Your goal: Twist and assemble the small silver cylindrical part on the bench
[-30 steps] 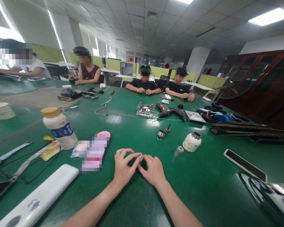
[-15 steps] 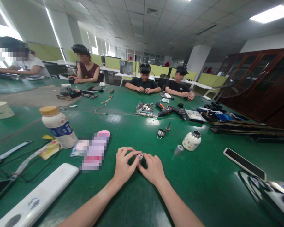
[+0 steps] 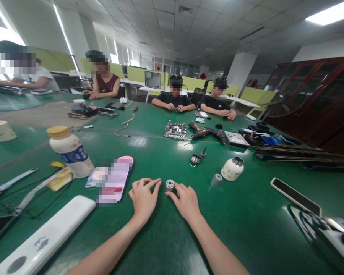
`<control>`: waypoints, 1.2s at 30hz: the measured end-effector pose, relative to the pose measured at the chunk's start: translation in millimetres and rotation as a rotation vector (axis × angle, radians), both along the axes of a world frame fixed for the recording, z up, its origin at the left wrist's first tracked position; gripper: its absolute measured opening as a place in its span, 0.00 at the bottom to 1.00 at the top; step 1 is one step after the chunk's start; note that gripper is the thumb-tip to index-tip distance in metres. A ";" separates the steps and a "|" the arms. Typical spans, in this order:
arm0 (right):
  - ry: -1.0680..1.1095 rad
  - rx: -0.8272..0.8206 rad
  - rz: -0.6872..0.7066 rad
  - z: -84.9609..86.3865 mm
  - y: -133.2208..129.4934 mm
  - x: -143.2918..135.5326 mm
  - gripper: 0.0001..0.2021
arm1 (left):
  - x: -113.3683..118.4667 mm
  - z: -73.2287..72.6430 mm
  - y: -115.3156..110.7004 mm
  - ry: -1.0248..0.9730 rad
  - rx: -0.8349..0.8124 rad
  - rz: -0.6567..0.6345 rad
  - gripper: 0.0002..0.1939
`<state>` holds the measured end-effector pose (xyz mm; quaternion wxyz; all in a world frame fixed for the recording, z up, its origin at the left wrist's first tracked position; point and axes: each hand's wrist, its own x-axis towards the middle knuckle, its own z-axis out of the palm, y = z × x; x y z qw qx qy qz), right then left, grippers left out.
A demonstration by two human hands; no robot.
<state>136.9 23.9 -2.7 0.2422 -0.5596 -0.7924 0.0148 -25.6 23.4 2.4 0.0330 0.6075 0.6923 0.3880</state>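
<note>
A metal cylinder (image 3: 169,186) stood upright on the green table (image 3: 166,240), the right hand (image 3: 186,200) clamped on it by thumb and fingers. The left hand (image 3: 145,198) was apart from it, just beside, thumb and forefinger tips close together; whether they pinched anything small, I could not tell. Beyond, a second cylinder (image 3: 216,180) sat near a white jar (image 3: 231,170).

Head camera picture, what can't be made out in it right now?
In the head view:
Metal cylinder: lower part covered by the right hand.
Left hand: too small to tell whether its fingertips hold anything.
Long white case: near end cut off by the bottom edge.
White bottle: label lettering too blurred to read.
</note>
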 end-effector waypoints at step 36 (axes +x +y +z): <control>-0.063 -0.051 0.059 2.8 -2.4 1.5 0.22 | 5.0 4.5 1.1 -0.037 0.229 -0.363 0.10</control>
